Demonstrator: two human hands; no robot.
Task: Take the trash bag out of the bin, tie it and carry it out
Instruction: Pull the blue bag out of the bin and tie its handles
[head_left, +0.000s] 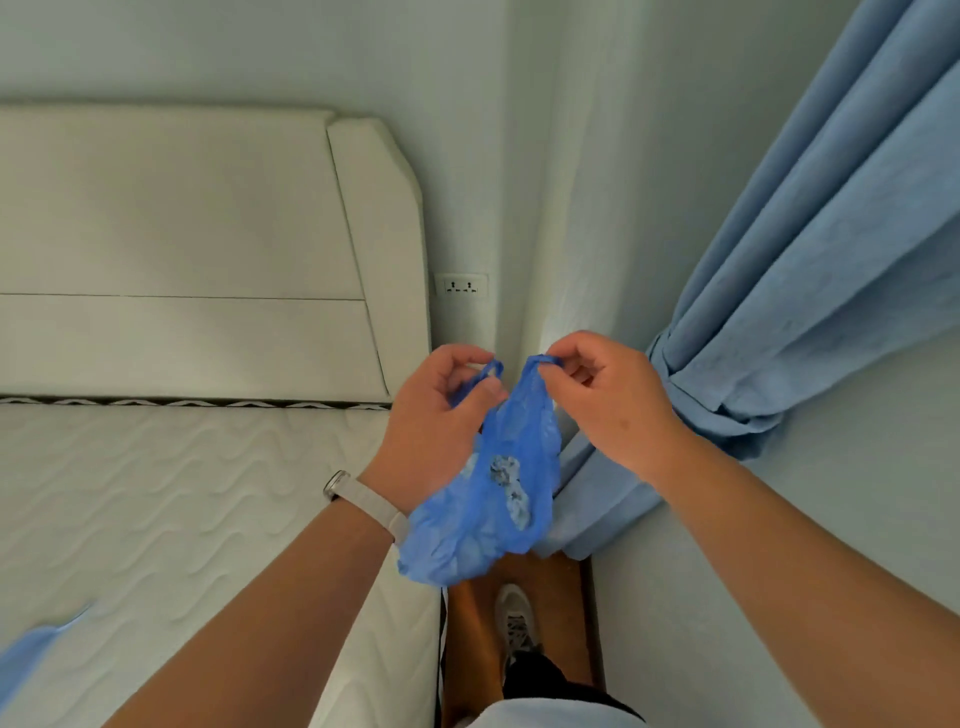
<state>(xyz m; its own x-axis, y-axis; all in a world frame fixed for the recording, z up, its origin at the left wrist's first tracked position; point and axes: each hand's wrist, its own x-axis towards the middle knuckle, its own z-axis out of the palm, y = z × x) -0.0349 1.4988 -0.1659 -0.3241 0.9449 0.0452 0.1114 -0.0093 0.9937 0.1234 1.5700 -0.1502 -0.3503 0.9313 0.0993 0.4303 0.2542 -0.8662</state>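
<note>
A small blue plastic trash bag (493, 499) hangs in the air in front of me, with crumpled paper showing through its side. My left hand (441, 421) pinches one handle loop at the top left. My right hand (608, 395) pinches the other handle loop at the top right. The two loops are held a little apart, and the bag's mouth is open between them. No bin is in view.
A bare white mattress (182, 499) and padded headboard (208, 234) fill the left. A blue curtain (810, 270) hangs tied back on the right. A wall socket (462, 286) is in the corner. My shoe (514, 618) stands on a narrow strip of wooden floor (561, 597). Something blue (31, 660) lies at the lower left.
</note>
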